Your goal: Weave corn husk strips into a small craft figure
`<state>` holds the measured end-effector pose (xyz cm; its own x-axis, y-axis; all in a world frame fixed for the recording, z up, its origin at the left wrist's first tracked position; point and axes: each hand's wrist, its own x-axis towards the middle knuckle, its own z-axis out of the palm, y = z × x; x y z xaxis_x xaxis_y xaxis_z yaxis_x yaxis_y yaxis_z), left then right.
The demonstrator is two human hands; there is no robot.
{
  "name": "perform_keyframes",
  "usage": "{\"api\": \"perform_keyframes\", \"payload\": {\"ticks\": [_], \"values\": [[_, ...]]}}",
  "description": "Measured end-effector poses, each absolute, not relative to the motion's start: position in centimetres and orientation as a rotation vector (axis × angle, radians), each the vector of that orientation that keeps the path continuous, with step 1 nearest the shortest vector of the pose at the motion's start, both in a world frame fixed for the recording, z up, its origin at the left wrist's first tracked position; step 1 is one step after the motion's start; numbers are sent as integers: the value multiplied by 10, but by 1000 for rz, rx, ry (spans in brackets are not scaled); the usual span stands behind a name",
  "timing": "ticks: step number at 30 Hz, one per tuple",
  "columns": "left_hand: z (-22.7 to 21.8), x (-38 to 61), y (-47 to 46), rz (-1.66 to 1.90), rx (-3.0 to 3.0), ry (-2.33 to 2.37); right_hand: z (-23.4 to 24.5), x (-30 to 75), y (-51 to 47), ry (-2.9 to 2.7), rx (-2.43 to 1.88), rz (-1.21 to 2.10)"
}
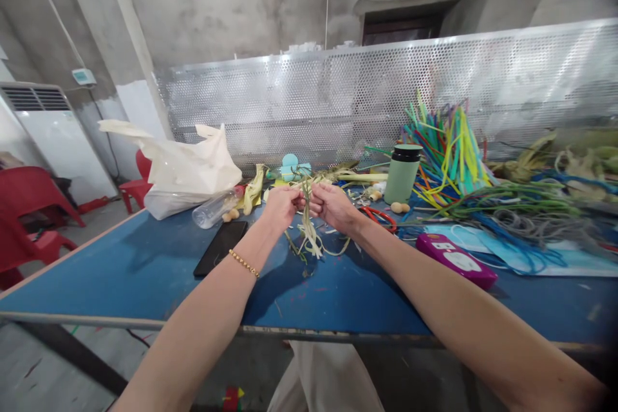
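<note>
My left hand (284, 205) and my right hand (333, 206) meet over the middle of the blue table, fingertips pinched close together. Between them hangs a bundle of pale green plant strips (309, 232), like split corn husk, whose loose ends dangle toward the tabletop. Both hands are closed on it; the exact grip point of each is hidden by the fingers. A gold beaded bracelet (244, 264) circles my left wrist. Behind my hands, more long stalks and scraps lie about, with a yellowish husk piece (253, 190) to the left.
On the blue table (145, 270), a black phone (221, 248), a clear plastic bottle (212, 207) and a white bag (190, 167) are left. Rightward stand a green tumbler (402, 175), a purple box (456, 261), colourful pipe cleaners (449, 148) and blue masks (535, 251). A perforated metal screen (338, 103) rises behind.
</note>
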<state>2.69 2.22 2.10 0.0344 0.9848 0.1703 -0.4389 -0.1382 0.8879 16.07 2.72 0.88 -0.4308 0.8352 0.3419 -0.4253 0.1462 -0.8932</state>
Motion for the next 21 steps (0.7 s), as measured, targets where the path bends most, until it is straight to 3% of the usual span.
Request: {"api": "perform_keyframes", "payload": {"ticks": [15, 21], "values": [[23, 27, 21, 1414, 1017, 766, 9, 163, 29, -1377, -460, 1502], [17, 21, 26, 1242, 1095, 761, 5, 167, 29, -1345, -504, 1569]]}}
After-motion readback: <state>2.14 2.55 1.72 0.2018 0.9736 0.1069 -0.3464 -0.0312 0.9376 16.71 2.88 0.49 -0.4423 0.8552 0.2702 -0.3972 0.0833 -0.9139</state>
